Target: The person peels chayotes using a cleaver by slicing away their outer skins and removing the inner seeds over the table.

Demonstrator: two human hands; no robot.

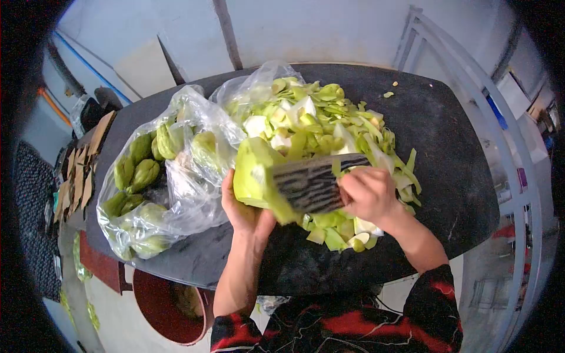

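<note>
The left hand grips the green fruit over the counter, toward its near edge. The right hand grips the knife. Its long blade points left, right by the fruit. The left hand is nearer, touching it.

On the left part of the worktop lies a plastic bag with whole vegetables in it. Right of it, around the middle, a heap of peelings spreads toward the right, with cut pieces among it. More plastic lies at the heap's far left edge. Beyond the heap, to the right, a few scraps lie near the far edge. A wall stands behind the worktop and a railing to its right. Cardboard is off its left side; a bucket stands below the near left edge.
</note>
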